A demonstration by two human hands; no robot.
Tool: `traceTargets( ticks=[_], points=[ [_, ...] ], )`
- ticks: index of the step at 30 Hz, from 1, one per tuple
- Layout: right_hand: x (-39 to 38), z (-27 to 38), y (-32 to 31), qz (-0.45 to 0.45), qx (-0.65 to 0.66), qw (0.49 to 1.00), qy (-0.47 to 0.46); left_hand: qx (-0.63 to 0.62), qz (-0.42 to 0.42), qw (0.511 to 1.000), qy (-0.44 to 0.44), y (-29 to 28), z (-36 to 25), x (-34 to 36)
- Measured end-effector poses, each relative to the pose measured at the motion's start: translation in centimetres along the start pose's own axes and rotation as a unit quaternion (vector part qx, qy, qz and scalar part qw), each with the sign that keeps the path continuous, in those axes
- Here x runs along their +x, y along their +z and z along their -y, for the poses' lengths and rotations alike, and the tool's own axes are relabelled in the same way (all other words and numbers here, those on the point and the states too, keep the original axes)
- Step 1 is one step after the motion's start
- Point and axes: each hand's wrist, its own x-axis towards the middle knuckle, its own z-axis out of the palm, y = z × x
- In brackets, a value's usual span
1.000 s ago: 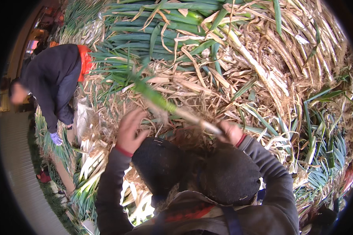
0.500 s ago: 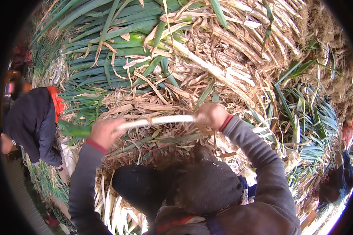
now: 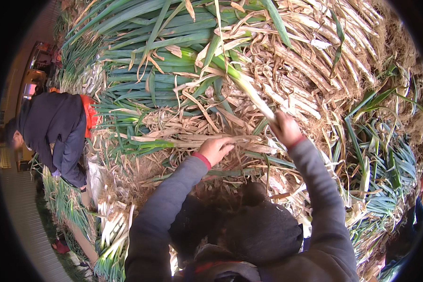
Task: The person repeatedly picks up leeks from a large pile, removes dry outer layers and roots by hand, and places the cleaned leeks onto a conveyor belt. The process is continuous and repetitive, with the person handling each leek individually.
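Observation:
Just right of the middle, my right hand (image 3: 286, 129) is closed round the root end of a long green onion (image 3: 249, 91). Its white shank slants up and left to green leaves lying on the heap. My left hand (image 3: 215, 150) is lower and to the left, thumb and fingers apart, with nothing seen in it. Beneath its fingertips lie dry, straw-coloured outer leaves (image 3: 242, 140). Another green onion (image 3: 160, 144), green at its left part, lies next to that hand.
A large heap of unpeeled green onions (image 3: 160, 44) spreads ahead, roots to the right. Cleaned white ones (image 3: 115, 230) lie at lower left. Another person (image 3: 56, 127) bends over at the left. More green onions (image 3: 390, 160) are piled at the right. My knee (image 3: 263, 232) is close below.
The stripped white green onion held between both hands is no longer in them. My left hand has moved right; my right hand has risen to the right and grips another green onion.

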Motion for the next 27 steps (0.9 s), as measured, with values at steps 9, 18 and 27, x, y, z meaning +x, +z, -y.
traceTargets(
  ticks=[9,18,27],
  points=[
    [-25.0,6.4,-8.6,0.213,0.533,0.723,0.384,-0.752,0.045,0.654,-0.074,8.3,-9.0,-0.6],
    [-14.8,11.7,-11.1,0.050,0.241,0.966,0.076,-0.615,-0.038,0.785,0.061,3.6,-20.0,-2.2],
    [-7.3,10.5,-1.3,-0.103,0.346,0.927,0.101,-0.601,-0.317,0.732,0.053,-2.4,-17.1,-2.9]
  ],
)
